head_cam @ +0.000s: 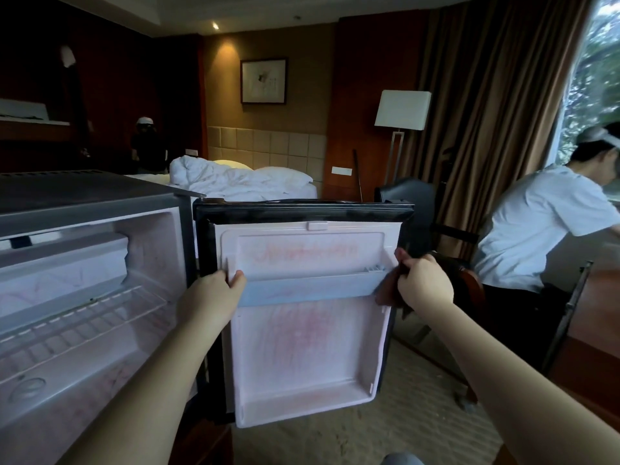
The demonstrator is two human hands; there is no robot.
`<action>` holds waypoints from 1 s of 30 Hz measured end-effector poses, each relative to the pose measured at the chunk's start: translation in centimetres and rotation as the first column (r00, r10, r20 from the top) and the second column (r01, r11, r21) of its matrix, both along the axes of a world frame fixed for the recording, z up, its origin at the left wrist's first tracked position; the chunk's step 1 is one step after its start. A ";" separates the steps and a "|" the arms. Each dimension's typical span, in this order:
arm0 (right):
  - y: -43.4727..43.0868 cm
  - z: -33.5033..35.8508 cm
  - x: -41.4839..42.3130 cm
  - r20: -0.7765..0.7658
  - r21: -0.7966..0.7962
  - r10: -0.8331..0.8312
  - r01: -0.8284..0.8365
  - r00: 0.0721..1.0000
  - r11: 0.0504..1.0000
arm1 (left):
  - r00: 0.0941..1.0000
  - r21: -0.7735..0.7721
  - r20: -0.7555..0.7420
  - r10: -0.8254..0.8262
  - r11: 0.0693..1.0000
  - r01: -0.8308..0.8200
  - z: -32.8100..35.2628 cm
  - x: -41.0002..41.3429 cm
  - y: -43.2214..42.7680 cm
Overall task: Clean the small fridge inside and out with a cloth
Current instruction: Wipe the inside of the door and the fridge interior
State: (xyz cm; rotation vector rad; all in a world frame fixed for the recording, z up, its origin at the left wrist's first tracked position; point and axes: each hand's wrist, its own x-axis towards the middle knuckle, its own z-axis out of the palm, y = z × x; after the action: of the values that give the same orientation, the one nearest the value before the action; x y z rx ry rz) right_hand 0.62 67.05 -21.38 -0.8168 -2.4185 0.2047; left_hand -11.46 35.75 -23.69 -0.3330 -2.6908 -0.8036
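The small fridge (84,199) stands open at the left, its white inside streaked with pink marks. Its door (302,347) is swung wide toward me, the white inner panel also smeared pink. A pale blue door shelf (308,288) runs across the door's middle. My left hand (211,293) grips the shelf's left end. My right hand (421,280) grips the shelf's right end together with a dark brown cloth (385,293) bunched under its fingers.
A wire rack (84,317) sits inside the fridge below the freezer box (67,260). A person in a white shirt (536,226) bends at the right by a wooden desk (597,313). Behind are a bed (235,179), floor lamp (402,110) and curtains (486,112).
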 end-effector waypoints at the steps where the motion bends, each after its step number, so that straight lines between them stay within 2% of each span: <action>1: 0.4 -0.7 0.3 0.012 -0.024 0.033 -0.033 0.999 0.999 | 1.000 -0.013 -0.007 0.008 1.000 -0.009 0.0 0.0 0.0; 3: 0.8 -1.4 0.8 -0.060 -0.007 0.091 -0.091 0.994 0.996 | 1.000 -0.012 -0.008 0.011 1.000 -0.011 0.0 0.1 0.0; 7: 1.4 1.4 0.4 -0.255 0.148 0.169 -0.134 0.952 0.980 | 1.000 0.000 -0.024 0.000 1.000 0.000 -0.1 0.2 -0.2; 10: 1.2 4.1 -0.9 -0.353 0.133 0.171 -0.131 0.920 0.982 | 1.000 -0.008 -0.022 -0.007 1.000 0.007 0.0 0.0 -0.2; 17: 1.8 2.5 -1.9 -0.102 0.063 0.111 -0.105 0.989 0.992 | 0.999 -0.038 -0.044 -0.001 0.999 -0.001 0.2 0.1 0.4; 19: 2.6 4.1 -2.3 -0.129 0.064 0.146 -0.139 0.981 0.988 | 0.998 -0.033 -0.057 0.000 0.999 -0.002 0.1 0.0 0.4; 22: 2.8 5.2 -1.7 -0.274 0.030 0.167 -0.165 0.947 0.986 | 0.998 -0.017 -0.068 -0.006 1.000 0.005 0.0 0.1 0.2; 28: 3.2 -0.3 -0.6 -0.136 -0.121 0.207 -0.224 0.969 0.967 | 0.996 -0.026 -0.090 -0.005 1.000 0.003 -0.3 -0.1 0.2; 30: 3.7 1.3 -0.6 -0.198 -0.045 0.208 -0.221 0.958 0.974 | 0.996 -0.013 -0.092 -0.004 1.000 0.002 -0.4 -0.1 0.1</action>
State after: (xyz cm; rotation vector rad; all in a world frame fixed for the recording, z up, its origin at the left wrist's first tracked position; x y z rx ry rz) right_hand 0.06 70.75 -20.06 -0.5335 -2.3233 0.4306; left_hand -11.57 35.81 -24.05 -0.3683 -2.6114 -0.7529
